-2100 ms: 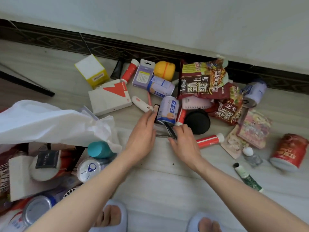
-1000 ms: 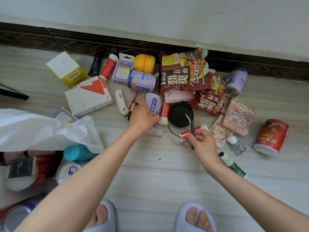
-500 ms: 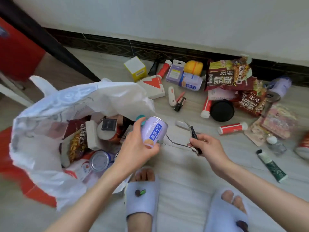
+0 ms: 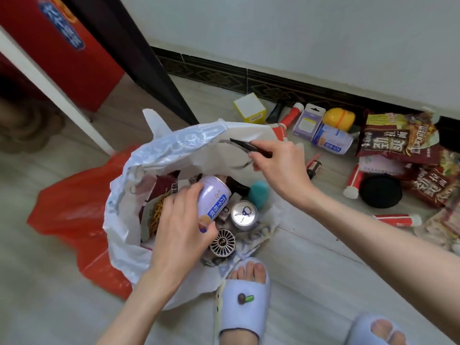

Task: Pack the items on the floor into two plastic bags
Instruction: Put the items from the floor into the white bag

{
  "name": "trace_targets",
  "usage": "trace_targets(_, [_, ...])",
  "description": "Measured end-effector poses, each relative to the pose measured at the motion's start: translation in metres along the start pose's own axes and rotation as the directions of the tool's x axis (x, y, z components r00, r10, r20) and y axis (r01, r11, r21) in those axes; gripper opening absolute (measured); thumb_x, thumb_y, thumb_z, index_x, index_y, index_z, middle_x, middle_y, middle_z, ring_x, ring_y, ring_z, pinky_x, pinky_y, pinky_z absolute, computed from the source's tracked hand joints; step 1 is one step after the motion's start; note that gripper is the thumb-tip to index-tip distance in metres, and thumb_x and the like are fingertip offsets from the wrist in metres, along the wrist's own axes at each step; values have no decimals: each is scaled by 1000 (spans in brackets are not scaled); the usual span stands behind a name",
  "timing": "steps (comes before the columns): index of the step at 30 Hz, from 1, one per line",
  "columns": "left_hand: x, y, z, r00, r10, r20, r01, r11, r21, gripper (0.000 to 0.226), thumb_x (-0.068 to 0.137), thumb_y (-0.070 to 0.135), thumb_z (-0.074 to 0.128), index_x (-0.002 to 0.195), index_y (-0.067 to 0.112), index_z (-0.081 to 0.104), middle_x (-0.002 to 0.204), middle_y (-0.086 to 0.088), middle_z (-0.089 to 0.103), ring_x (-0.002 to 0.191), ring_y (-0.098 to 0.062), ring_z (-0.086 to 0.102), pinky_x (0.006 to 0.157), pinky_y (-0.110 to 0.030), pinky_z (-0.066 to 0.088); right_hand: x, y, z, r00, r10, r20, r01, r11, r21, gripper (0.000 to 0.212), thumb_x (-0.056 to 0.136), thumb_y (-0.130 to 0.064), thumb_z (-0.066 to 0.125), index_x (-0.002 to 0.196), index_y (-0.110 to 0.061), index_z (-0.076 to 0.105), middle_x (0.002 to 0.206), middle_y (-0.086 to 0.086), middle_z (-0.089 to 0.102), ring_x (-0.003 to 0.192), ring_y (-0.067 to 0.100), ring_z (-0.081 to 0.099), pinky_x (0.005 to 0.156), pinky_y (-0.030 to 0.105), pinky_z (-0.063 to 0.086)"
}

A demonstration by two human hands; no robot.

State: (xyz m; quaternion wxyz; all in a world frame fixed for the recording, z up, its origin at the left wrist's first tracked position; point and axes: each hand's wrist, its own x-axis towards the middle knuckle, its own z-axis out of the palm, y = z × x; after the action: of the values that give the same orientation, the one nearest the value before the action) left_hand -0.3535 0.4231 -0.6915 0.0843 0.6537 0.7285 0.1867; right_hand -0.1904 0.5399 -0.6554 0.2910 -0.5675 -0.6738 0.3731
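Head view: my left hand (image 4: 183,235) grips the lavender can (image 4: 213,203), which has come off the floor pile and now sits inside the mouth of the white plastic bag (image 4: 129,235), above a silver-topped can (image 4: 244,215) and a round grille (image 4: 222,243); my right hand (image 4: 278,168) pinches the black-handled tongs (image 4: 249,147) (thin metal arms, blurred) and has carried them over the bag's far rim; both items therefore count as nearly packed, release pending. A red bag (image 4: 72,210) lies flat beneath the white one, unused as far as visible; noodle packets (image 4: 395,138), red tubes (image 4: 395,220) and a yellow box (image 4: 250,108) are on the floor by the skirting, so much packing is left.
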Motion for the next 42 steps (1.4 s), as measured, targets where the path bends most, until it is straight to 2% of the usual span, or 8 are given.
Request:
trace_targets(3, [10,-2,4,996,93,7,-93,994,53,58,66,13,52,123,10,41,115,-13,54,94,-31,46,87,-36,39,35,-4,10,998,-63,23,65,992,-111,14,84,-12,56,75,-13,66,71,8,65,76,22,56,70,31,38])
trace_targets(6, [31,-5,13,988,144,51,-150,979,137,57,66,19,40,122,9,40,112,-16,54,88,-36,48,80,-45,44,62,-2,26,997,-34,66,49,973,-227,17,86,-15,54,91,-11,70,86,15,67,88,29,56,64,30,29])
trace_targets(15, [84,7,54,994,15,106,-23,997,69,53,70,11,57,122,7,47,105,-20,52,92,-39,49,73,-44,43,89,17,40,970,117,215,-82,983,-165,24,87,-5,43,79,-13,64,79,12,58,82,25,50,61,25,28])
trace_targets(20, [101,12,66,987,55,154,-64,997,50,45,74,14,63,116,9,49,111,-17,49,101,-35,45,83,-41,40,84,29,48,963,197,186,-182,979,-94,36,86,0,44,115,-8,64,118,9,65,115,21,53,88,21,38])
trace_targets(25, [101,11,79,982,72,174,-94,988,119,41,75,17,66,112,11,49,113,-14,46,99,-33,46,80,-42,44,79,40,54,980,190,53,-188,981,-34,25,85,-3,53,105,-7,67,110,10,67,106,23,58,89,26,41])
trace_targets(34, [56,21,57,962,253,104,-271,933,235,28,61,2,75,87,7,67,102,-13,65,91,-30,63,65,-35,49,66,43,59,948,241,207,-277,945,171,34,92,-6,43,123,-7,57,121,10,63,115,20,56,102,30,41])
trace_targets(39, [39,27,16,870,473,-139,-417,856,306,33,83,0,49,111,11,62,125,-14,58,126,-32,44,105,-46,29,59,37,48,993,11,-117,-10,1000,3,28,87,-14,57,113,-8,52,113,8,56,106,21,52,91,29,40])
trace_targets(42, [60,5,6,924,357,-135,-267,857,440,50,77,0,60,123,18,53,131,-15,52,126,-35,40,104,-53,25,66,34,43,969,-247,4,238,931,-278,51,83,-17,63,130,-14,46,132,12,44,124,26,40,102,34,32])
